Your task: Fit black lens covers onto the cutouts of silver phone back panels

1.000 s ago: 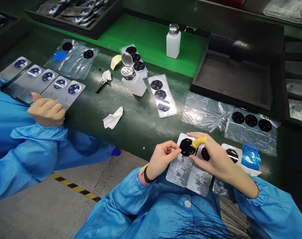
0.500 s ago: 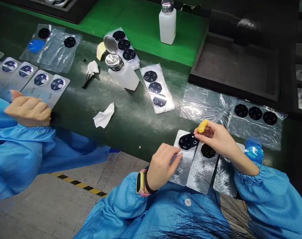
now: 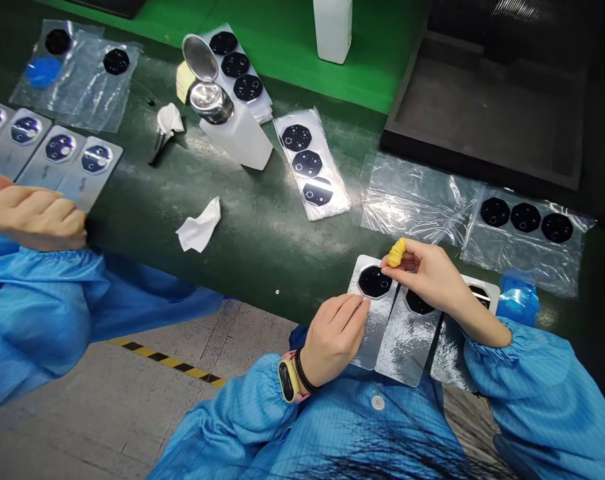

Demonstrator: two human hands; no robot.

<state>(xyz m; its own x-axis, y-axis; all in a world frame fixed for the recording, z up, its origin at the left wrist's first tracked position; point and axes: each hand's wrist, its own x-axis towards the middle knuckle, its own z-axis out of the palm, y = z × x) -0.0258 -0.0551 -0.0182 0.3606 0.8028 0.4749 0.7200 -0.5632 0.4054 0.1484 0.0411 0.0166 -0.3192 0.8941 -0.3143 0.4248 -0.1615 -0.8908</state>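
Note:
A black octagonal sticker (image 3: 375, 281) with small round holes lies over the matching recess of a silver metal plate (image 3: 371, 333). At its upper right edge my right hand (image 3: 427, 273) pinches the sticker between thumb and index finger; a yellow finger cot (image 3: 396, 253) covers that index fingertip. My left hand (image 3: 336, 337) is closed by the sticker's lower edge, fingertips pressed together; what they hold, if anything, is hidden. Beside it lies a second silver plate (image 3: 402, 347) with its own black octagon (image 3: 418, 303), partly covered by my right hand. A third plate (image 3: 451, 357) sits under my right forearm.
Sticker sheets (image 3: 315, 167), a white pump bottle (image 3: 240, 133) with its lid up, a crumpled wipe (image 3: 199, 225) and wrapped tweezers (image 3: 165, 130) lie beyond. Clear film (image 3: 417, 200) and a black tray (image 3: 487, 107) are at right. A co-worker's fist (image 3: 35, 217) rests left, by more plates.
The sticker has shifted down and left, and sits more squarely over the plate's recess. My left fingers have closed together and moved up against its lower edge. The camera view has shifted slightly.

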